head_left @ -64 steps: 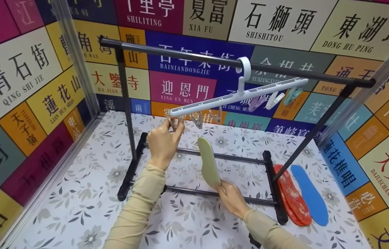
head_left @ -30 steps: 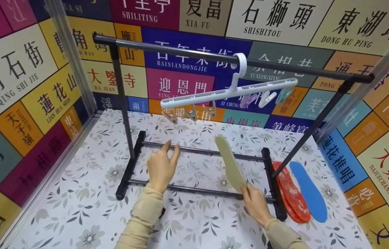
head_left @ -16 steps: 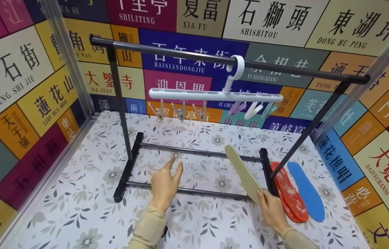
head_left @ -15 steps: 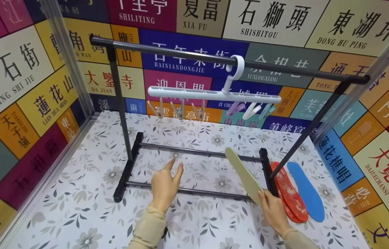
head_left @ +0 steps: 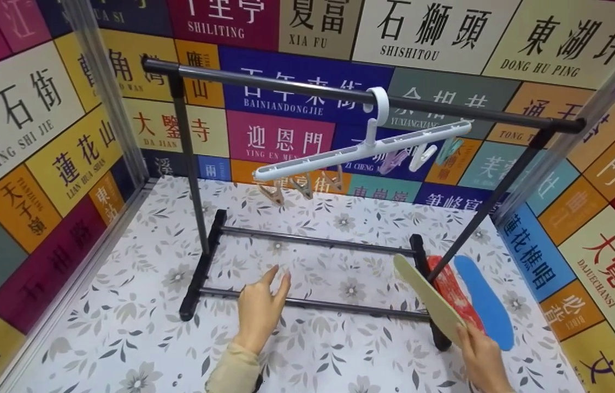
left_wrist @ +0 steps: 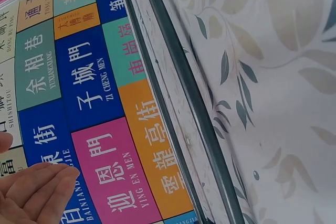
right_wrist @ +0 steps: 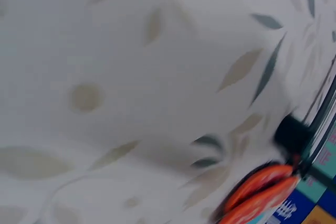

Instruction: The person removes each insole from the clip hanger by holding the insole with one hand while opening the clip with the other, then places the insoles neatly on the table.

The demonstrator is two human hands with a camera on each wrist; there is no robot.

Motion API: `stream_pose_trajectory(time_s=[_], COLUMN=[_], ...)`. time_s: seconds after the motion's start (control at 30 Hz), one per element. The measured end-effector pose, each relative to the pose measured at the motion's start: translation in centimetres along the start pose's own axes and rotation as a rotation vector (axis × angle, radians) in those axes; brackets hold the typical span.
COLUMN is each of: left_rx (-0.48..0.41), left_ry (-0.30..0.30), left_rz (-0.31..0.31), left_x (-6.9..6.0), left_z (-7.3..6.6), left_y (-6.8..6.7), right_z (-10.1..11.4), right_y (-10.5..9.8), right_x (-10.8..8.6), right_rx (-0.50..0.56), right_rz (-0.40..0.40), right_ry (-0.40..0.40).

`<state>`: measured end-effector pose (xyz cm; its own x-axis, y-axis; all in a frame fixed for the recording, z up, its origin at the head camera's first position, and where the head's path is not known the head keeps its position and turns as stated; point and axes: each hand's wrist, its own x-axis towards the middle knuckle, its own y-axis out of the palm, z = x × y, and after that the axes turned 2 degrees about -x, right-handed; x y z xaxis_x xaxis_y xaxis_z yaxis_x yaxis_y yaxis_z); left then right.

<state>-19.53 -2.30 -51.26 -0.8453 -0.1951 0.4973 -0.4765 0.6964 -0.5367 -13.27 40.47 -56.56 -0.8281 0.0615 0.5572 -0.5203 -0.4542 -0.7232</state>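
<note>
In the head view my right hand (head_left: 482,355) pinches the near end of a pale green insole (head_left: 427,295), which slants over the rack's right foot and partly covers the red insoles. My left hand (head_left: 259,314) is held near the rack's front lower bar, fingers extended, with nothing in it; part of it shows in the left wrist view. From the top bar hangs a white clip hanger (head_left: 362,150), turned at an angle. Several clothes pegs, such as a purple one (head_left: 394,161) and a beige one (head_left: 270,194), dangle beneath it.
A black metal rack (head_left: 285,82) stands on a floral-patterned surface (head_left: 143,338). Red insoles (head_left: 455,284) and a blue insole (head_left: 485,305) lie beside its right foot. Panels with printed signs (head_left: 285,136) enclose the back and sides.
My left hand has let go of the hanger's left clip and come down toward me. My right hand has carried the pale green insole rightward and nearer. The hanger has swung about.
</note>
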Motion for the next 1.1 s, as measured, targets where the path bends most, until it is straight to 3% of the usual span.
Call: stream_pose_trajectory(time_s=[0.17, 0.37, 0.6, 0.7, 0.87, 1.1], left_rx=[0.01, 0.023, 0.005, 0.009, 0.002, -0.005], left_ry=[0.009, 0.026, 0.026, 0.028, 0.024, 0.023], left_rz=[0.015, 0.025, 0.047, 0.039, 0.037, 0.034], left_x=[-0.3, -0.7, -0.9, -0.8, -0.9, -1.0], left_z=[0.1, 0.4, 0.5, 0.6, 0.6, 0.7], left_y=[0.0, 0.1, -0.2, -0.4, -0.6, -1.0], right_z=[-2.0, -4.8, -6.3, -6.6, -7.3, -8.8], right_y=[-2.4, -4.2, -4.9, -5.0, -4.9, -4.1], right_x=[-0.9, -1.9, -2.1, -1.3, 0.7, 4.0], right_rx=[-0.055, -0.121, -0.237, -0.274, -0.321, -0.367], right_rz=[0.018, -0.081, -0.129, -0.082, 0.063, 0.191], right_ry=[0.072, 0.07, 0.204, 0.276, 0.387, 0.404])
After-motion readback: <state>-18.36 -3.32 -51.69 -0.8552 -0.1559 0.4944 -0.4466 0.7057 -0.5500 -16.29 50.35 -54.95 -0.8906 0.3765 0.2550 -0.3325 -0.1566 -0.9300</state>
